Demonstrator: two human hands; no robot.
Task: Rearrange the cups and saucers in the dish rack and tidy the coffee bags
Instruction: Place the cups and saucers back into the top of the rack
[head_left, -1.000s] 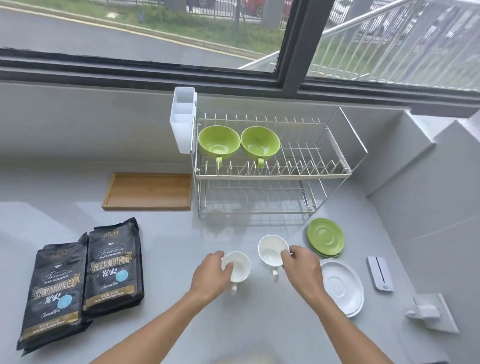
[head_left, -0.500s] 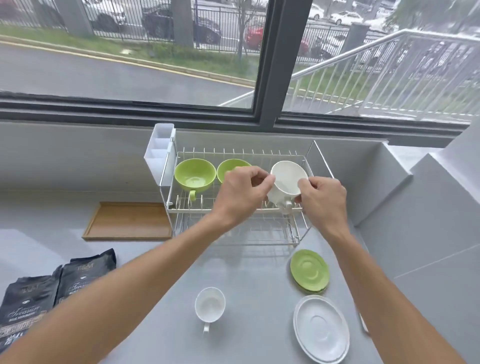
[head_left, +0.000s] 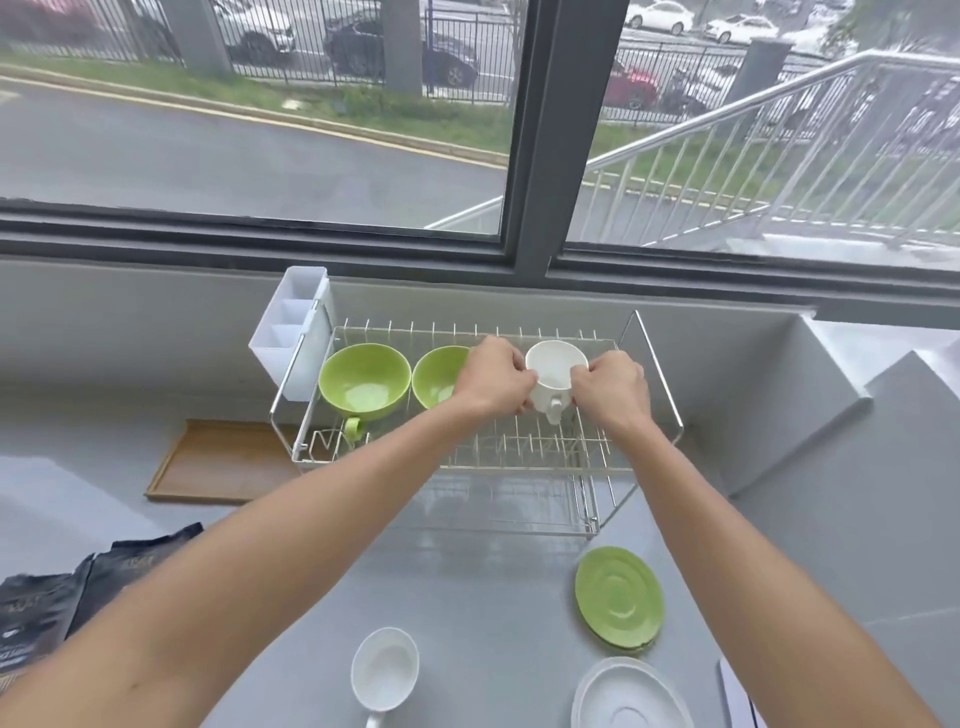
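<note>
Both hands share one grip on the white cup: the left hand pinches its rim and wall from the left, the right hand from the right, fingers closed on it with the handle pointing down and toward the person. The cup sits tilted, mouth facing up and forward, over the wire tines of the upper tier of the dish rack, right of centre; whether its base already rests on the wires I cannot tell. Just to its left, partly behind the left hand, stands the second green cup, and left of that the first green cup, both leaning at the same angle with handles down. To do this step well, it seems best to match that lean, let the handle drop between two tines so the cup cannot roll, keep it from knocking the green neighbour, and loosen the fingers only once the wires carry the weight. At the rack's left end hangs a white cutlery holder. On the surface in front of the rack, toward the near edge, another white cup waits upright, with a green saucer and white saucers to its right. A wooden tray lies left of the rack, and the black coffee bags lie flat near the left edge, apparently not yet tidied.
</note>
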